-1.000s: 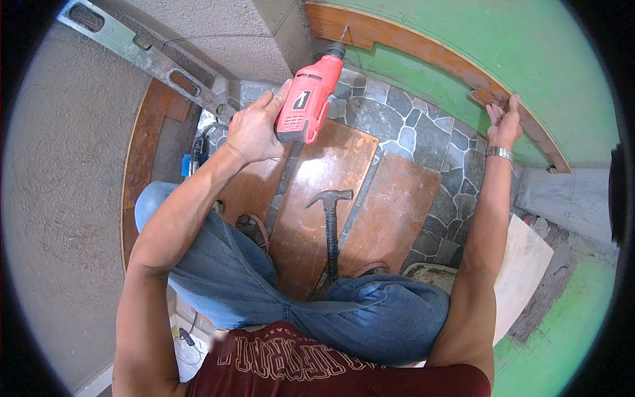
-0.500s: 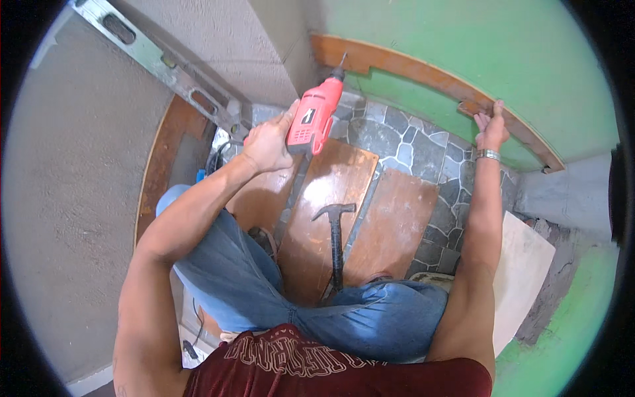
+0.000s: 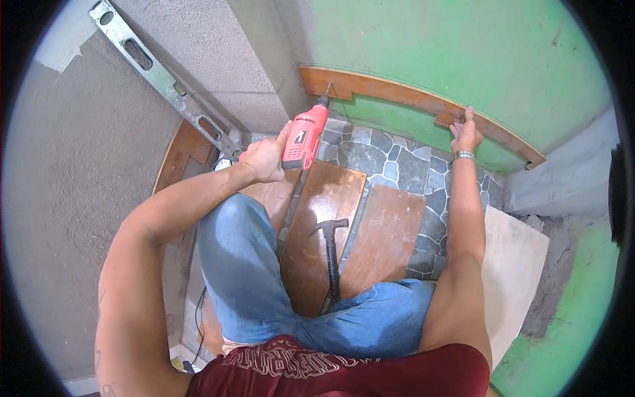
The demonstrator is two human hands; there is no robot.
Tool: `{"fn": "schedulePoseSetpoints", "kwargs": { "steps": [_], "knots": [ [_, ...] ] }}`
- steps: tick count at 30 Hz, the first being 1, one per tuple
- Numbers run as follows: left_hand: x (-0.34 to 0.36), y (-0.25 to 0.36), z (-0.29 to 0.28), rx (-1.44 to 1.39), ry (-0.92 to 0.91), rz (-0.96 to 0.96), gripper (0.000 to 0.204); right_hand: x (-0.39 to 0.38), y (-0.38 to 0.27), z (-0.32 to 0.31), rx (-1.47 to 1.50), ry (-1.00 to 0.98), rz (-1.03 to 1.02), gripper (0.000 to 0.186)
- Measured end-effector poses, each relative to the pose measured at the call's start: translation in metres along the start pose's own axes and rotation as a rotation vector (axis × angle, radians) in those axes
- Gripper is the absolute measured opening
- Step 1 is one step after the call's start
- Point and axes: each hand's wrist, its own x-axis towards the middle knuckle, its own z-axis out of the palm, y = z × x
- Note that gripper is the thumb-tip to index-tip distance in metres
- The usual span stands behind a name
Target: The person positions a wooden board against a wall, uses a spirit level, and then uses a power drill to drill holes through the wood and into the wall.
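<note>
My left hand [image 3: 268, 157] is wrapped round the handle of a red power drill [image 3: 306, 135]. The thin bit points up at the left end of a long brown wooden board [image 3: 390, 89] against the green wall; whether the tip has entered the wood is too small to tell. At the board's right part my right hand [image 3: 467, 137], wearing a metal watch on its wrist, grips the lower edge, thumb up over the face and fingers beneath. Beside those fingers, a small wooden block [image 3: 444, 120] sits at the lower edge.
A claw hammer [image 3: 331, 255] lies on loose brown planks [image 3: 383, 231] between my legs, over a stone-patterned floor [image 3: 367, 151]. A metal spirit level [image 3: 155, 73] leans on the grey wall at left, near another wooden board [image 3: 175, 162]. A pale panel [image 3: 509, 264] lies at right.
The whole view has shifted, so the board and wall sit lower. My left knee has risen. Both hands keep their places, the drill bit still at the board's left end.
</note>
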Motion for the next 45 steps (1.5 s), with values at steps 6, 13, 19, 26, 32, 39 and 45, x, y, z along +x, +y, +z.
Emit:
{"fn": "schedulePoseSetpoints", "kwargs": {
  "steps": [6, 13, 19, 26, 32, 39, 45],
  "knots": [
    [-0.002, 0.003, 0.001, -0.062, -0.008, -0.034, 0.111, -0.004, -0.004, 0.004, -0.026, 0.044, 0.028, 0.064],
    [0.002, 0.000, -0.001, -0.083, 0.003, -0.044, 0.111, -0.008, -0.009, 0.005, -0.009, 0.033, 0.035, 0.060],
    [0.008, -0.005, 0.010, -0.075, -0.038, -0.022, 0.113, -0.001, -0.006, 0.004, -0.020, 0.017, 0.033, 0.058],
    [0.010, -0.012, 0.016, -0.059, -0.010, -0.002, 0.111, -0.007, -0.007, 0.002, -0.048, 0.037, 0.032, 0.060],
    [0.012, -0.014, 0.017, -0.032, -0.015, -0.029, 0.118, 0.000, -0.004, -0.001, -0.043, -0.037, 0.020, 0.075],
    [0.013, -0.022, 0.015, -0.039, 0.016, -0.012, 0.110, 0.002, -0.002, -0.003, -0.058, -0.036, 0.034, 0.080],
    [0.014, -0.026, 0.014, -0.060, 0.029, 0.027, 0.108, 0.003, -0.002, -0.004, -0.051, -0.031, 0.023, 0.077]
  ]
}}
